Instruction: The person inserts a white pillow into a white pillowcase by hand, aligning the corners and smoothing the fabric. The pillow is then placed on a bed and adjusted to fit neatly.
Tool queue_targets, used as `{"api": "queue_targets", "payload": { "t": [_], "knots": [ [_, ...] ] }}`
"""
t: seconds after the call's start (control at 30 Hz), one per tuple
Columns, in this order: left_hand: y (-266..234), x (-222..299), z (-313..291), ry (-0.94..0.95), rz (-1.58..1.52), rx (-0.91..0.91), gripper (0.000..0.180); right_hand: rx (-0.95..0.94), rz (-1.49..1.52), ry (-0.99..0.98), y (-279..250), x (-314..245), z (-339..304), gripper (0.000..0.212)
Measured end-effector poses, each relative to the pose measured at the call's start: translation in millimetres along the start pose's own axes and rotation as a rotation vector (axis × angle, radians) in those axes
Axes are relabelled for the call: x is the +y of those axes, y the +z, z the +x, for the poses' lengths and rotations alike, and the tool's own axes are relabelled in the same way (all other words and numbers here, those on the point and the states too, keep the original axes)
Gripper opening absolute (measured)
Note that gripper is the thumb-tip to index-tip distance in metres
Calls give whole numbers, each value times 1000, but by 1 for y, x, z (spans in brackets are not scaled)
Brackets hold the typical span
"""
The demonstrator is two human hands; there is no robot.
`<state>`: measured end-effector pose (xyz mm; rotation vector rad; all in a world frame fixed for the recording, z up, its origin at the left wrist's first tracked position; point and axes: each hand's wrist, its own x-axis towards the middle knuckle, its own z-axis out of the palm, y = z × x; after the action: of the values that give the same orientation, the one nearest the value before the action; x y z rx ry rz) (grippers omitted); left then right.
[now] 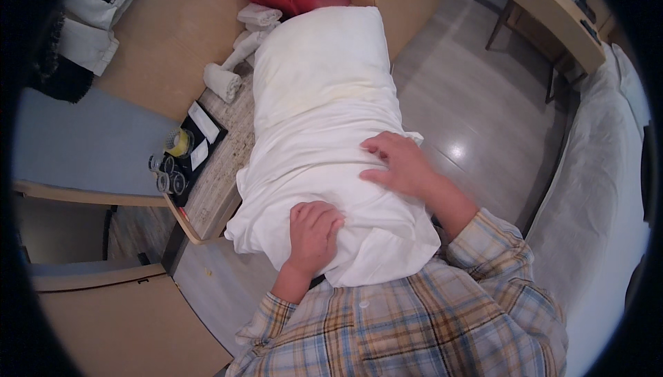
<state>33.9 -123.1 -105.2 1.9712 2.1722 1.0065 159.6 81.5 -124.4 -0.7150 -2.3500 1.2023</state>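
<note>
Head view: a black tray (181, 163) of glasses and rolled towels (222, 81) sit on the speckled worktop (219, 184); the white pillow (321, 108) lies across it, left hand (314, 234) bunching its cover, fingers curled, right hand (400, 165) spread flat; bed (594, 211) at right

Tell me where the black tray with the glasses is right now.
In the head view, the black tray sits on the left, on the stone-topped counter, just left of the white pillow that both hands press on, below the rolled towels.
</note>
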Motion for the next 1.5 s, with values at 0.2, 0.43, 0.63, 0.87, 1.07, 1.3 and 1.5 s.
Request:
{"api": "queue_targets", "payload": {
  "t": [0.2, 0.43, 0.63, 0.87, 1.07, 1.3, 1.5],
  "knots": [
    [-3, 2, 0, -12, -1, -27, 8, -87, -461, -124, 20, -8, 41, 16],
    [-9, -5, 1, -64, 4, 7, 10, 112, -389, -11, 29, 3, 73, 11],
    [-49, -55, -7, -400, 294, 218, 21, 69, -257, 31, 33, 7, 54, 16],
    [-79, -109, 10, -530, 446, 69, 17, 72, -167, -22, 40, 12, 48, 17],
    [-58, -134, 34, -557, 456, 143, 15, 100, -131, -17, 42, 5, 46, 23],
    [-35, -135, 10, -603, 233, 195, 17, 32, -179, -205, 32, -23, 35, 34],
    [-34, -121, 3, -530, 282, 251, 20, 81, -231, -77, 46, -26, 32, 24]
  ]
}}
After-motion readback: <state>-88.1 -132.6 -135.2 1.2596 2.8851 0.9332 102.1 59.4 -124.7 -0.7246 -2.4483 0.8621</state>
